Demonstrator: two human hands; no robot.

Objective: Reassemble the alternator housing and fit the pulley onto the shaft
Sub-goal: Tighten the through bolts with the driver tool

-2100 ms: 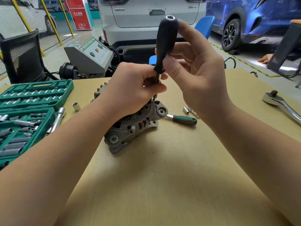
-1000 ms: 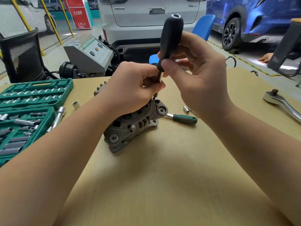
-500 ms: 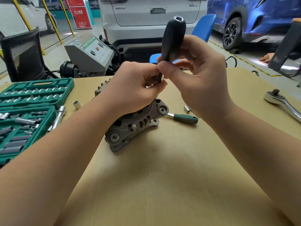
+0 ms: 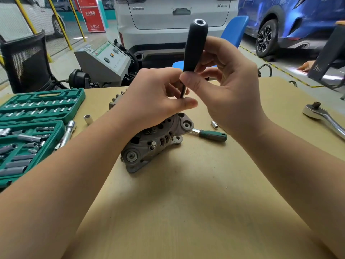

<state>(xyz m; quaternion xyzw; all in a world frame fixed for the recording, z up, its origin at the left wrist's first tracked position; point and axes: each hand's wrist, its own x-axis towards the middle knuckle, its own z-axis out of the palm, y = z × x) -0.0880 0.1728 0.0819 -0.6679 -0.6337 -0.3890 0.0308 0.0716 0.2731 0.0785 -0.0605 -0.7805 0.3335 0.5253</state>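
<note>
Grip, right hand [image 4: 229,86]: fingers and thumb curled round the lower part of the black driver handle [image 4: 196,46], held near upright at upper centre of the frame.
Grip, left hand [image 4: 155,101]: thumb and fingers pinch the thin metal shank [image 4: 183,92] just under the handle; the palm lies over the top of the alternator [image 4: 155,141].
Task's thing: alternator sits on its side at frame centre on the tan table [image 4: 186,212], housing halves together; the driver tip is hidden behind the left hand. No pulley is seen.
Change: against the earlier frames the handle has tipped slightly and the right thumb has shifted round it; the left pinch has stayed and the alternator has not moved.
Meaning (judgement): a housing screw is being run in by finger turns; housing step is in hand, pulley fitting not yet begun.
Edges, left: green socket case [image 4: 37,128] lies open at left of frame, an extension bar [image 4: 68,131] leaning at its rim and a loose socket [image 4: 88,119] just beside.
Edges, right: green-handled tool [image 4: 212,135] lies right of the alternator, its metal end reaching behind the alternator's mounting ear; small socket [image 4: 214,124] nearby; ratchet [image 4: 323,117] at the right edge, well apart.
Open room: bare table in lower centre, between the forearms; the far table edge runs close behind the hands.
Risk (judgement): the driver could slip off the screw head, since the tip is out of sight.
</note>
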